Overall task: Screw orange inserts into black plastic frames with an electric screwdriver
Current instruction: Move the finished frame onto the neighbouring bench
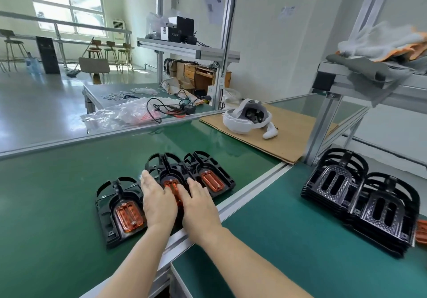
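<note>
Left hand: your left hand (157,201) lies flat, fingers straight, on the middle glossy black plastic frame (169,170) — probably steadying it.
Right hand: your right hand (198,205) rests flat beside it, clasping nothing.
Insert: the translucent orange ribbed insert (172,185) sits between your hands, seated in its recess.
Neighbours: two more frames flank it, touching.
Stack: bare lattice frames (360,203) wait on the right.
Screwdriver: not visible.

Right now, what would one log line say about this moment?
left hand: flat on middle frame | right hand: flat on same frame | frames with inserts: three | spare frames: stacked right | screwdriver: not seen
</note>
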Action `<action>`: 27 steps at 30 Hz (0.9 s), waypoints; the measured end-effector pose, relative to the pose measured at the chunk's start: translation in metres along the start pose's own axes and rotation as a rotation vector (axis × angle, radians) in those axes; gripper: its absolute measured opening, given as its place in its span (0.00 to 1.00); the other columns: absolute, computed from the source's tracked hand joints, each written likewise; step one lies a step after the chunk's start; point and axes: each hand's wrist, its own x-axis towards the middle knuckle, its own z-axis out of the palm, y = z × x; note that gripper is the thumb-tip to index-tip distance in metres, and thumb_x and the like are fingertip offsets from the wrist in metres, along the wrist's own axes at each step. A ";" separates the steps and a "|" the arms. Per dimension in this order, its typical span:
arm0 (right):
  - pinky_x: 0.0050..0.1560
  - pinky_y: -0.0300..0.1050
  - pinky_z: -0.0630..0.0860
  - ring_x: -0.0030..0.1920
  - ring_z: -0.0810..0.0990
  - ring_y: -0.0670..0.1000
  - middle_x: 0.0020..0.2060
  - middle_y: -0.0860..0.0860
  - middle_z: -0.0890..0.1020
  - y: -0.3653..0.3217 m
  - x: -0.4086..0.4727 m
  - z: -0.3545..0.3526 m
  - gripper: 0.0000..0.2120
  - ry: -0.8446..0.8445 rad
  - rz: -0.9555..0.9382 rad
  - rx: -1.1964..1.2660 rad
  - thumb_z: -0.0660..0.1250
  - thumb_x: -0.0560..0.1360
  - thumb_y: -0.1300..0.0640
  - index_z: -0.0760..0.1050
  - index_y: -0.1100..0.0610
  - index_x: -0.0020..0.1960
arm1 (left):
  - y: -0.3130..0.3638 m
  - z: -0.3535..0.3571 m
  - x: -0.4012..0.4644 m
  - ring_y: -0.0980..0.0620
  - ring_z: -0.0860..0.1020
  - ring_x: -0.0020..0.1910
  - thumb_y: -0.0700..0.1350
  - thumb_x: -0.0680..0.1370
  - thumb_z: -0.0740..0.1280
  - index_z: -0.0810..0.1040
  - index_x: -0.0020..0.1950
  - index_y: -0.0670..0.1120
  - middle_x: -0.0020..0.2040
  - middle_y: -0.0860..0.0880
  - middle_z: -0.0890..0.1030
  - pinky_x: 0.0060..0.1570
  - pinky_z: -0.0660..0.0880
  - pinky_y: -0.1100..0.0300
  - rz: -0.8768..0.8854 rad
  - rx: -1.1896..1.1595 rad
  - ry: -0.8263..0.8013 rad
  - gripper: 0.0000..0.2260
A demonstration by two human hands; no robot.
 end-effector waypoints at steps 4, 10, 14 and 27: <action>0.77 0.50 0.39 0.78 0.44 0.53 0.79 0.56 0.48 0.000 0.002 0.005 0.31 -0.016 -0.017 -0.059 0.57 0.80 0.64 0.50 0.53 0.79 | 0.000 0.003 0.006 0.44 0.49 0.77 0.36 0.80 0.57 0.46 0.77 0.39 0.78 0.41 0.49 0.74 0.48 0.52 0.014 0.063 0.011 0.29; 0.77 0.51 0.40 0.78 0.44 0.54 0.79 0.57 0.47 0.001 0.006 0.006 0.31 -0.068 0.001 -0.113 0.58 0.79 0.63 0.50 0.55 0.79 | -0.002 0.011 0.013 0.44 0.46 0.77 0.34 0.78 0.58 0.43 0.76 0.36 0.78 0.39 0.47 0.73 0.41 0.47 -0.016 0.319 0.024 0.32; 0.77 0.52 0.39 0.78 0.42 0.54 0.79 0.57 0.45 0.002 0.006 0.004 0.32 -0.098 0.002 -0.128 0.59 0.79 0.64 0.49 0.56 0.79 | -0.003 0.017 0.016 0.45 0.45 0.77 0.37 0.78 0.57 0.42 0.77 0.38 0.78 0.41 0.44 0.73 0.40 0.45 -0.047 0.492 -0.012 0.32; 0.76 0.54 0.36 0.78 0.39 0.53 0.79 0.54 0.42 -0.002 -0.003 -0.003 0.35 -0.035 0.085 -0.116 0.58 0.79 0.62 0.42 0.57 0.79 | -0.001 0.020 0.017 0.46 0.42 0.77 0.39 0.79 0.54 0.42 0.77 0.40 0.78 0.44 0.43 0.72 0.36 0.43 -0.101 0.576 -0.043 0.30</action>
